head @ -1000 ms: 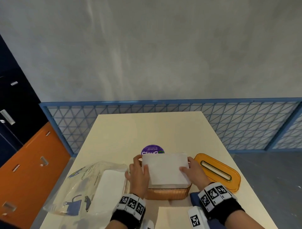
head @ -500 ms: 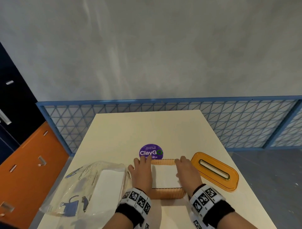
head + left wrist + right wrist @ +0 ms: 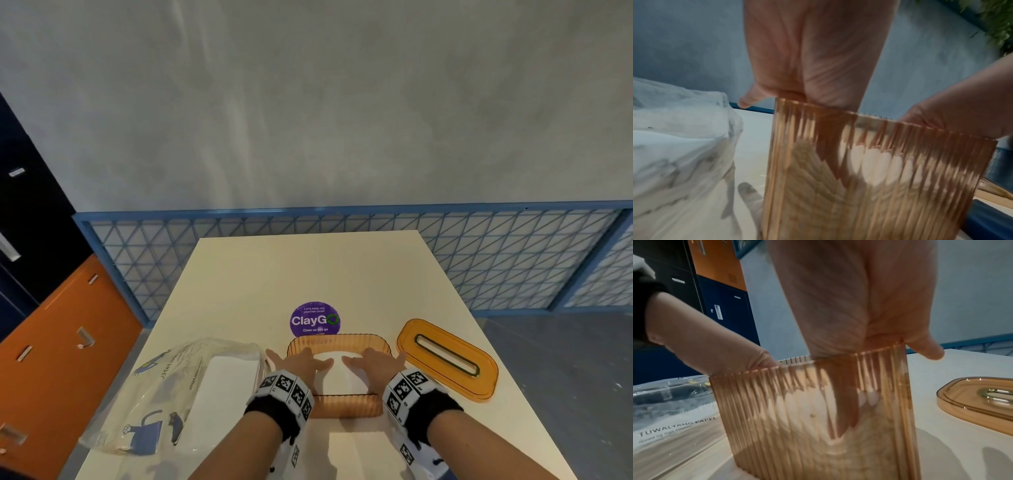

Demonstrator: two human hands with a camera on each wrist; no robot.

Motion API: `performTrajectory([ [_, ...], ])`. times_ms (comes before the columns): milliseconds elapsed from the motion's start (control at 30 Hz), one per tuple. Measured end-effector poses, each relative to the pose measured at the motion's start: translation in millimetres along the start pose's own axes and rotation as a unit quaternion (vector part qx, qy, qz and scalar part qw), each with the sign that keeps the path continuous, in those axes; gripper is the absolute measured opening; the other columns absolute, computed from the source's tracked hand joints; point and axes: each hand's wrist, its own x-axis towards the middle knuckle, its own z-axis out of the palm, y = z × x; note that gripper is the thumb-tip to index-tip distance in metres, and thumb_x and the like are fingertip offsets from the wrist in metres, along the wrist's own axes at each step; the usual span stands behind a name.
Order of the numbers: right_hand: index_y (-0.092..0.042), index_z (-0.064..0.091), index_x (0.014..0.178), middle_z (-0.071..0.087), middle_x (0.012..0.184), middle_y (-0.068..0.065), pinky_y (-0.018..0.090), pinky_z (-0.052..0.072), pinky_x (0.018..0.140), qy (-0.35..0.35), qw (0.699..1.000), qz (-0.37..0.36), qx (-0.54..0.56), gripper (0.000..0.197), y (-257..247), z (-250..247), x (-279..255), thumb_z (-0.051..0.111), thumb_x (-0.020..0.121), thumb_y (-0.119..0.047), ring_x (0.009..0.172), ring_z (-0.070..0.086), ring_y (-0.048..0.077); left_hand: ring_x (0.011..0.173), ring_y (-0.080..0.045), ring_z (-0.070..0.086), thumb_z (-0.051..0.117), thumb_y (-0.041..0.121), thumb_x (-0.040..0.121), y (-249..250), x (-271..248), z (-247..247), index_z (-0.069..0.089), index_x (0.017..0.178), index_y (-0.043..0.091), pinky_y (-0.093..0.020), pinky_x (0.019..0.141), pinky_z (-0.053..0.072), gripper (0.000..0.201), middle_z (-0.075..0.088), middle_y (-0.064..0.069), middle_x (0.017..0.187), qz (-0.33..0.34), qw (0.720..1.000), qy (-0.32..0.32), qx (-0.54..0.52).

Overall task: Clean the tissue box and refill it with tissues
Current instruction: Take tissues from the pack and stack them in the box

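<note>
1. Two items are seen at left: plastic tissue pack (image 3: pixel 164 394), then left hand (image 3: pixel 301 363), flat.
2. Tissues (image 3: pixel 337 375), lately above the rim, are now pressed into the tissue box (image 3: pixel 342 406) mid-table.
3. Right hand (image 3: pixel 371 365) is flat; lid (image 3: pixel 445 358) awaits refitting.

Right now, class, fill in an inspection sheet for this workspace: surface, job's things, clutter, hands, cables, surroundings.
Surface: cream table with a round purple sticker.
Job's things: ribbed amber tissue box stands open, white tissues inside; its slotted lid lies to the box's right, apart from it; plastic tissue pack lies to the left.
Clutter: nothing seen.
Hands: left hand and right hand reach into the box, fingers straight, pressing the tissues.
Cables: nothing seen.
Surroundings: grey wall, blue mesh railing, orange and navy lockers to the left.
</note>
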Motion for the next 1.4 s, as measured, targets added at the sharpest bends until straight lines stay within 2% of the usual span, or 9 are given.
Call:
performTrajectory([
  [133,-0.034,0.027,0.144,0.034,0.147,0.007,0.065,0.003,0.112,0.023,0.999,0.000,0.027,0.053,1.4,-4.0,-7.4,0.046,0.096,-0.023,0.139,0.030,0.028,0.138,-0.019,0.033,0.051,0.023,0.094,-0.6,-8.0,0.9,0.037,0.138,0.044,-0.073,0.106,-0.004,0.051,0.037,0.001,0.143,0.004,0.998,0.045,-0.044],
  [200,-0.031,0.040,0.138,0.042,0.141,0.003,0.061,0.011,0.112,0.102,0.994,-0.016,0.044,0.045,9.5,-5.9,-9.6,0.049,0.094,-0.023,0.134,0.037,0.024,0.132,-0.017,0.037,0.052,0.030,0.093,-2.0,-16.2,0.8,0.048,0.132,0.039,-0.066,0.110,0.011,0.040,0.041,0.003,0.138,0.006,0.991,0.121,-0.054],
  [300,-0.030,0.048,0.131,0.054,0.129,-0.001,0.049,0.026,0.109,0.242,0.962,-0.024,0.120,0.036,24.0,-5.5,-12.3,0.043,0.096,-0.021,0.125,0.047,0.019,0.121,-0.016,0.043,0.048,0.036,0.094,-17.9,-31.6,9.2,0.056,0.123,0.033,-0.043,0.102,0.031,0.030,0.048,0.005,0.127,-0.040,0.945,0.298,-0.129],
  [367,-0.030,0.046,0.132,0.054,0.128,-0.003,0.043,0.032,0.103,0.302,0.941,-0.002,0.156,0.038,33.8,-0.5,-14.9,0.042,0.096,-0.019,0.122,0.048,0.018,0.116,-0.019,0.047,0.047,0.032,0.095,-36.2,-37.8,19.3,0.058,0.119,0.025,-0.038,0.093,0.038,0.028,0.051,0.000,0.122,-0.115,0.906,0.356,-0.200],
  [500,-0.021,0.016,0.149,0.042,0.143,0.012,0.035,0.039,0.104,0.193,0.942,0.005,0.273,0.056,44.1,15.8,-16.5,0.041,0.099,-0.021,0.129,0.044,0.025,0.129,-0.027,0.035,0.042,0.039,0.095,-64.8,-37.0,43.1,0.042,0.132,0.017,-0.043,0.102,0.037,0.043,0.035,-0.008,0.140,-0.268,0.915,0.215,-0.211],
  [600,-0.017,0.002,0.151,0.053,0.132,0.018,0.033,0.047,0.095,0.125,0.941,0.007,0.314,0.061,43.3,19.4,-14.8,0.036,0.101,-0.017,0.117,0.054,0.028,0.134,-0.027,0.028,0.042,0.049,0.093,-73.3,-27.6,57.7,0.034,0.137,0.014,-0.042,0.106,0.034,0.057,0.026,-0.008,0.145,-0.284,0.929,0.137,-0.195],
  [800,-0.012,0.003,0.150,0.059,0.123,0.020,0.029,0.047,0.087,0.127,0.946,0.028,0.297,0.058,37.7,19.1,-10.6,0.031,0.099,-0.009,0.110,0.058,0.029,0.131,-0.022,0.031,0.047,0.043,0.093,-72.6,-20.4,66.5,0.037,0.131,0.015,-0.039,0.101,0.040,0.049,0.030,-0.003,0.139,-0.296,0.930,0.138,-0.170],
  [933,-0.011,0.002,0.150,0.061,0.116,0.019,0.023,0.041,0.071,0.130,0.947,0.030,0.292,0.059,36.5,20.0,-10.9,0.031,0.099,-0.007,0.086,0.054,0.019,0.130,-0.020,0.032,0.039,0.034,0.098,-72.2,-17.9,66.4,0.040,0.130,0.017,-0.040,0.102,0.040,0.037,0.032,-0.003,0.137,-0.305,0.925,0.138,-0.180],
  [1400,-0.013,-0.001,0.150,0.061,0.115,0.020,0.024,0.040,0.069,0.111,0.949,0.041,0.293,0.061,36.0,21.0,-8.9,0.030,0.099,-0.008,0.084,0.051,0.018,0.129,-0.022,0.034,0.034,0.011,0.098,-72.5,-20.9,64.3,0.040,0.129,0.013,-0.037,0.101,0.044,0.032,0.030,-0.007,0.138,-0.297,0.934,0.132,-0.147],
])
